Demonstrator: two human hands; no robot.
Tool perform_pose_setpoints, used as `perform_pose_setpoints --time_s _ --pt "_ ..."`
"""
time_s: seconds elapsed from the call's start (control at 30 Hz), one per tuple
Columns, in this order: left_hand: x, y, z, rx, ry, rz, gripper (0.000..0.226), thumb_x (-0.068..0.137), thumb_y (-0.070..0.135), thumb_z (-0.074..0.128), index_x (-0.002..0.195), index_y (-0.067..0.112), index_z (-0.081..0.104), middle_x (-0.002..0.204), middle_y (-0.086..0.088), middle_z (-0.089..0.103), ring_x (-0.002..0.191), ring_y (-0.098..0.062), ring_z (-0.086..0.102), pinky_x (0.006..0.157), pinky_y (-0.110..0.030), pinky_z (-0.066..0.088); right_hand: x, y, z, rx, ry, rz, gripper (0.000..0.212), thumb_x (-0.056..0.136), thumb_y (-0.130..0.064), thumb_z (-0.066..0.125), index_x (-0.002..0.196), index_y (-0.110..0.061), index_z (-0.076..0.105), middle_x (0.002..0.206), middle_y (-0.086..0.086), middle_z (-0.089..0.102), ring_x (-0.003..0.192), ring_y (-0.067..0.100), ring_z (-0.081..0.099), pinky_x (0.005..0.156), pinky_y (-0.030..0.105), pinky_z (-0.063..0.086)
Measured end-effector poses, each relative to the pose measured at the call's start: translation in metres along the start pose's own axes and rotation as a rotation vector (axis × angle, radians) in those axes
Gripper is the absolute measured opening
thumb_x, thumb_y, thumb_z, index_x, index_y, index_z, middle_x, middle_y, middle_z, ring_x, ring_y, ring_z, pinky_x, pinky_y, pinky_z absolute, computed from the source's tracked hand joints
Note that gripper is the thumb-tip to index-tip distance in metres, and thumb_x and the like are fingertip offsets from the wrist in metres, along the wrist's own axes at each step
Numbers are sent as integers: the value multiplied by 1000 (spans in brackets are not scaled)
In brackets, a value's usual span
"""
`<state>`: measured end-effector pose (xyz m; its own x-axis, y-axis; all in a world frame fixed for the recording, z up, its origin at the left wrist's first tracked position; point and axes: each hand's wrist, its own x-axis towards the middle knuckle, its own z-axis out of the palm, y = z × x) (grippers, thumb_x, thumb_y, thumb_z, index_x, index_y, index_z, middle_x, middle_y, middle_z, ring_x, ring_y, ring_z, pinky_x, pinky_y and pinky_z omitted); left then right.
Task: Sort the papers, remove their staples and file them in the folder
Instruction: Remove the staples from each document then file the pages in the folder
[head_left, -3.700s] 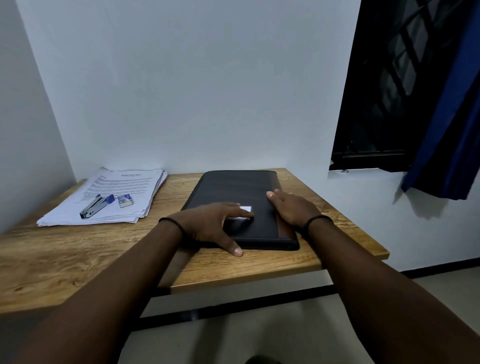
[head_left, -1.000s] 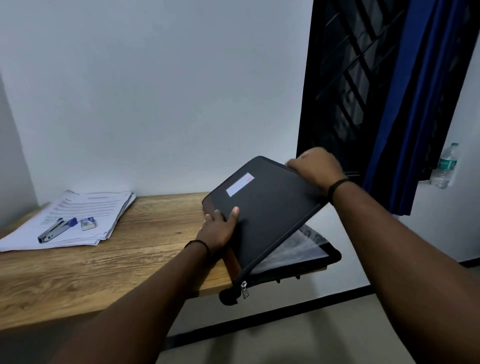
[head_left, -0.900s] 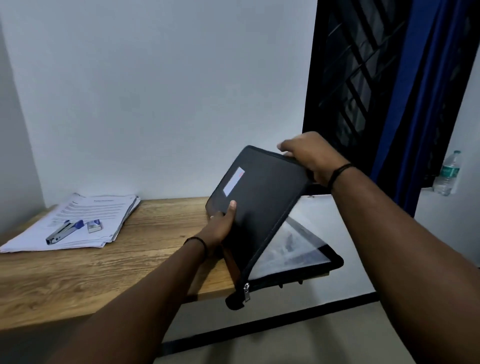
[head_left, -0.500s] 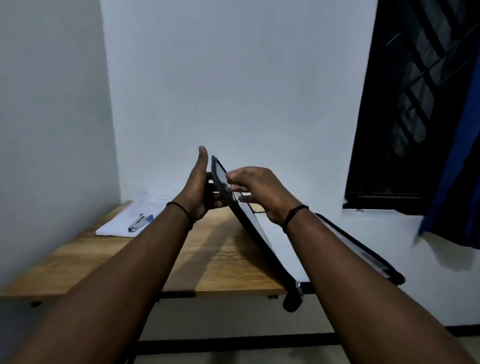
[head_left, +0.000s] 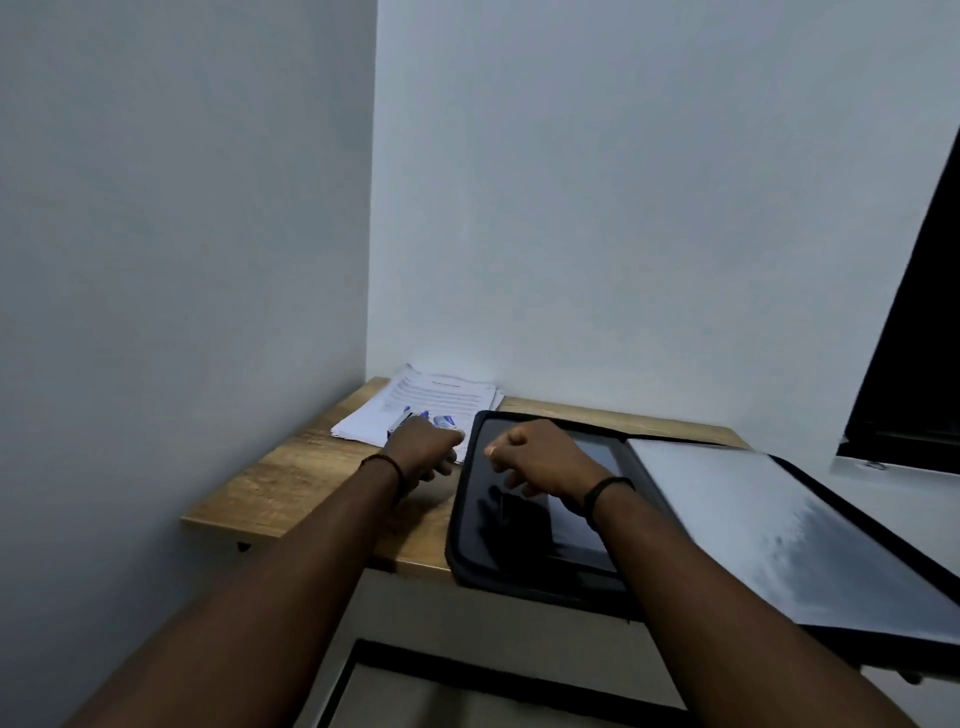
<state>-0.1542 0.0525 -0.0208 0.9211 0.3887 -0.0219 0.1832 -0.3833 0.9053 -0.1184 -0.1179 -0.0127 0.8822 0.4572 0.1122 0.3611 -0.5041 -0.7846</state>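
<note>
Your folder (head_left: 675, 525) lies opened flat on the table (head_left: 291, 483), its left half on the wood and its right half jutting out past the table's right end over nothing. That looks like the only step done so far: the papers (head_left: 421, 402) sit stacked in the back left corner against the wall, not yet sorted, with what looks like the stapler (head_left: 402, 418) and a small blue and white item (head_left: 444, 420) lying on top, and no sheet shows in either half of the folder. Sorting, pulling staples and filing all seem left to do. Your left hand (head_left: 423, 449) hangs at the near edge of the stack, fingers loosely curled and holding nothing that I can see; whether it touches the stapler I cannot tell. Your right hand (head_left: 540, 457) hovers over the folder's left half, fingers loosely curled, nothing in its grip. Mind the room: walls close the back and left, the folder's near edge overhangs the table front, and bare wood is left only in front of the papers, so work there.
</note>
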Motion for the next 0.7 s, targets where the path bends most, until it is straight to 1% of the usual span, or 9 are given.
perform_pose_setpoints --time_s 0.07,0.1,0.13,0.2,0.3,0.37,0.47,0.57,0.7 --pt "15 -15 -11 187 145 63 26 95 23 56 81 4 66 73 -8 67 77 -16 70 57 -18 40 14 5 9 3 -11 23 27 93 -25 65 91 2 70 83 11 70 70 20 62 64 32 49" --pt "23 -22 -17 286 236 80 26 93 23 57 72 8 61 83 -14 70 90 -26 67 65 -24 39 22 8 13 -5 -14 31 25 92 -24 65 87 0 70 83 13 70 70 21 62 64 32 49" --pt "32 -32 -23 357 310 80 26 90 23 58 68 10 57 92 -17 71 91 -31 63 68 -28 40 30 10 18 -16 -14 37 23 92 -24 65 83 -4 70 83 14 72 69 21 62 63 31 49" --pt "45 -47 -33 444 414 101 22 86 31 63 80 10 65 103 -15 69 92 -31 62 73 -32 47 45 11 24 -39 10 41 22 92 -23 64 83 -4 71 87 16 75 68 21 64 61 30 50" --pt "67 -61 -39 547 474 119 53 79 55 69 111 12 66 116 -14 60 108 -33 59 85 -37 49 71 8 36 -101 81 20 25 88 -18 61 89 5 69 82 17 72 66 20 62 61 31 51" --pt "81 -59 -39 649 487 129 61 79 61 67 115 12 65 118 -14 58 110 -33 57 86 -37 48 88 3 44 -252 120 1 23 88 -17 59 83 4 67 80 14 69 76 26 65 67 31 50" --pt "99 -56 -35 758 473 145 56 81 63 62 111 15 67 116 -12 57 107 -30 56 82 -35 46 116 -4 59 -403 158 -12 24 90 -27 58 72 -12 55 76 7 56 88 32 64 59 29 36" --pt "113 -62 -31 799 477 148 48 83 57 61 106 16 69 113 -10 59 103 -29 57 78 -33 45 134 -4 72 -524 204 -3 29 91 -46 58 86 -18 55 89 3 58 94 27 63 65 27 35" --pt "123 -63 -29 813 498 228 35 87 45 62 97 12 71 104 -10 62 96 -29 60 68 -30 37 153 2 83 -623 251 0 27 90 -49 59 89 -22 53 106 4 68 96 25 64 65 28 39"
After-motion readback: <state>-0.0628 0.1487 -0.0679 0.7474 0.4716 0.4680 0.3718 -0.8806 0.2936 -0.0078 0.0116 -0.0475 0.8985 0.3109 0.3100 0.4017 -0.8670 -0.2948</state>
